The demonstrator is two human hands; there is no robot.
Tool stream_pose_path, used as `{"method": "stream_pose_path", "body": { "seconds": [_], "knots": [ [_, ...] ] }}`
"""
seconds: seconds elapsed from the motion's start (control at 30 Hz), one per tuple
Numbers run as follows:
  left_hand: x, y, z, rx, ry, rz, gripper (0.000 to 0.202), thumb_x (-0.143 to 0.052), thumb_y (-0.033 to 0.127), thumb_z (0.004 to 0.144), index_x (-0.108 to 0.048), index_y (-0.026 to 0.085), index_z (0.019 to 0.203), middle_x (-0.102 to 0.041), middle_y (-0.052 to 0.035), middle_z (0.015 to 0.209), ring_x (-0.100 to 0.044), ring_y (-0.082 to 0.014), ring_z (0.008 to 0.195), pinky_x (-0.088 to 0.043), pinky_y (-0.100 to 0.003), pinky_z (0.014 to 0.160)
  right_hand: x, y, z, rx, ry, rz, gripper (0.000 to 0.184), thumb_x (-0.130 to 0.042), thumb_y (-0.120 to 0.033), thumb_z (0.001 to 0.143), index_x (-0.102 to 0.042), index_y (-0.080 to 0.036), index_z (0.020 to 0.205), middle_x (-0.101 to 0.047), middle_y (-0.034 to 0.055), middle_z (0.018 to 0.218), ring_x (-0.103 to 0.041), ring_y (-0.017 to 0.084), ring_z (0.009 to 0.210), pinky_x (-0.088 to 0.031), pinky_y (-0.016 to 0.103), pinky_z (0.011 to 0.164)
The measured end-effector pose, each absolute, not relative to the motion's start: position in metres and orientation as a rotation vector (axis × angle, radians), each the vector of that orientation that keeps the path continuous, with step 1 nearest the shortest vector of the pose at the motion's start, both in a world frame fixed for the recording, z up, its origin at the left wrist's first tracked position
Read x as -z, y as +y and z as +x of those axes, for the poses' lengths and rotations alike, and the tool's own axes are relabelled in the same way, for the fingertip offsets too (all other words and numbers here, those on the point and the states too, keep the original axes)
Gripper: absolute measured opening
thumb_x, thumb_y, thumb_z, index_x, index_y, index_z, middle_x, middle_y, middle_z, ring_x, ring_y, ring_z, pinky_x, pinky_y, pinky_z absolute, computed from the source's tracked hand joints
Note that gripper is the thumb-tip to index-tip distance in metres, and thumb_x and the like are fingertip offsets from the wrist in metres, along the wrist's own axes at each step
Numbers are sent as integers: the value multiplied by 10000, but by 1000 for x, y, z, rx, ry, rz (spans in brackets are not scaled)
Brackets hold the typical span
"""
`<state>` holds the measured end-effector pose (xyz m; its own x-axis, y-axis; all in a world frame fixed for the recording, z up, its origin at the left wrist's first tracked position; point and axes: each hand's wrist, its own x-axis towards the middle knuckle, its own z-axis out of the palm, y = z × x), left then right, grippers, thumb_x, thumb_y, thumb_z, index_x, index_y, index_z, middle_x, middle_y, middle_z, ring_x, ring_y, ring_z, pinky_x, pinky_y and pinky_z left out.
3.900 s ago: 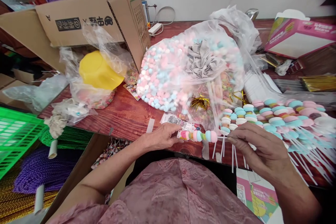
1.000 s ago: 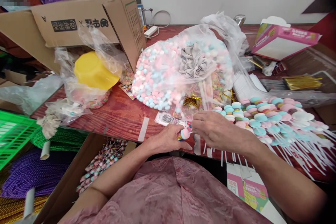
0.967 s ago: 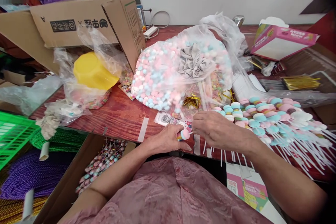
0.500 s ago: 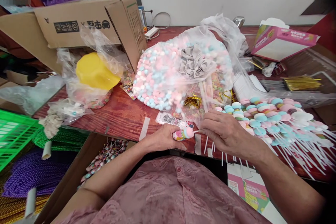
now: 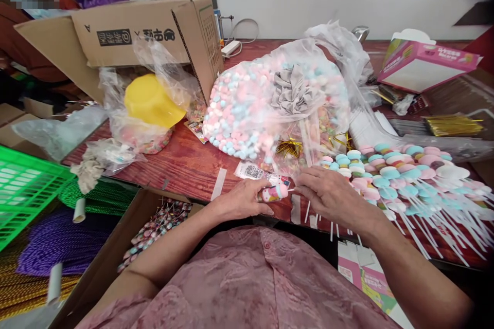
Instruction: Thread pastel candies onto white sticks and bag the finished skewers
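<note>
My left hand [image 5: 241, 198] is closed round a candy skewer [image 5: 273, 193] of pink and pastel discs at the table's front edge. Only the skewer's end shows past the fingers. My right hand [image 5: 328, 193] pinches the skewer's thin white stick just to the right of the candy. Right beside it lies a pile of finished candy skewers [image 5: 401, 175] with white sticks fanning toward me. A printed wrapper [image 5: 257, 172] lies on the table just behind my left hand.
A big clear bag of pink and blue candies [image 5: 262, 108] fills the table's middle. A cardboard box [image 5: 154, 36] and a bagged yellow bowl [image 5: 152, 103] stand at left, a pink carton [image 5: 428, 61] far right. Below left: a green crate [image 5: 23, 190] and a box of wrapped skewers [image 5: 158, 223].
The skewer showed several discs between my hands 3.9 s ago; now most of it is inside my left hand. My right hand has moved left, close to the left hand.
</note>
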<state>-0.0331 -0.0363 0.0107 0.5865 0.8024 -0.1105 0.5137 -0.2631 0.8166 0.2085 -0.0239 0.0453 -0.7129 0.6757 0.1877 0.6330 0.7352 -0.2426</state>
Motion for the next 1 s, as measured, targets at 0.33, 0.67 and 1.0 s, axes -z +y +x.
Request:
{"method": "stream_pose_path", "body": {
  "seconds": [0.33,0.67,1.0],
  "knots": [
    [-1,-46,-19,-355,1096,1980,297,-692,420,802,-635,158,929,-671,-45,862,-588,-202,784,-412,-286,696,-19,-48,170,-342,-2691,-1016,213,-458,-40,900,-622,-135,802,-655,90,789,-581,202,756,-427,318,719],
    [-13,-28,-43,-478,778,1253,432,-718,497,776,-716,166,1053,-713,-46,929,-608,-131,773,-447,-239,699,-49,-31,191,-600,-2480,-874,195,-448,-116,956,-613,-170,868,-619,35,787,-553,158,747,-409,287,699],
    [4,-44,-24,-842,953,949,345,-806,449,647,-675,133,696,-570,25,517,-446,-65,454,-328,-203,470,-38,-36,158,-707,-2283,-969,134,-420,-134,947,-537,-196,936,-607,56,882,-548,183,814,-441,317,741]
  ]
}}
